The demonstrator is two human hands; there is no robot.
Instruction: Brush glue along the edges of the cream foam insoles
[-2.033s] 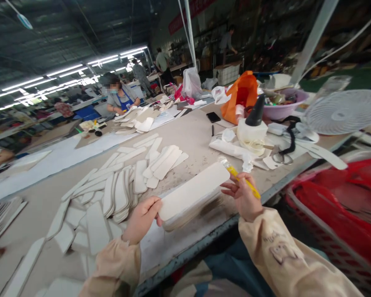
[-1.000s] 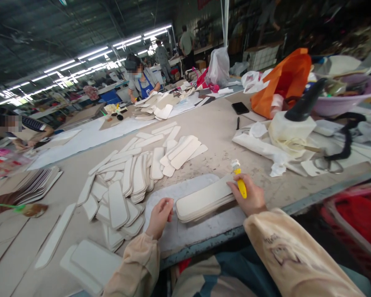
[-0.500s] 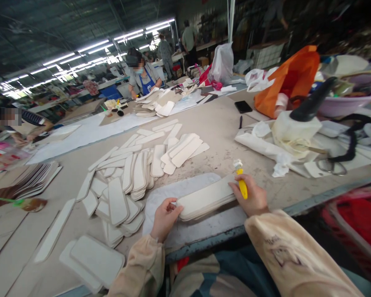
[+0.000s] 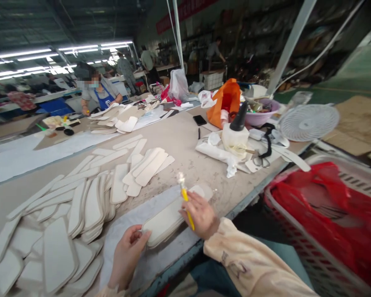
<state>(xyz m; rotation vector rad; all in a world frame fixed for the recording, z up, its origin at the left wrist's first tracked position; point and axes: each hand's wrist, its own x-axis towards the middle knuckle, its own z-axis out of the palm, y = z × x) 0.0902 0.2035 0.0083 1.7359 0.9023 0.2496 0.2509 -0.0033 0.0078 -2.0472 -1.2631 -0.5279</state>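
A stack of long, white, round-ended pieces point(image 4: 161, 226) lies on a pale sheet point(image 4: 119, 229) near the table's front edge. My left hand point(image 4: 126, 253) pinches the near left end of this stack between thumb and fingers. In my right hand point(image 4: 204, 215) is a yellow-handled brush point(image 4: 188, 208), gripped with its whitish bristles pointing up and away from me. That hand sits over the right half of the stack and hides part of it. Left of the sheet spreads a loose pile of similar white pieces point(image 4: 91, 202).
A white bottle with a black cone top point(image 4: 235, 134), scissors point(image 4: 262, 161) and a phone point(image 4: 199, 120) are farther right. Behind them stand an orange bag point(image 4: 224, 103) and a purple basin point(image 4: 261, 117). A basket point(image 4: 297, 239) holds red plastic beside the table. A co-worker point(image 4: 100, 93) sits opposite.
The stack, held up in both hands earlier, now rests on the sheet. My left hand let go, then took its end again. The brush has moved over the stack; the view swung right.
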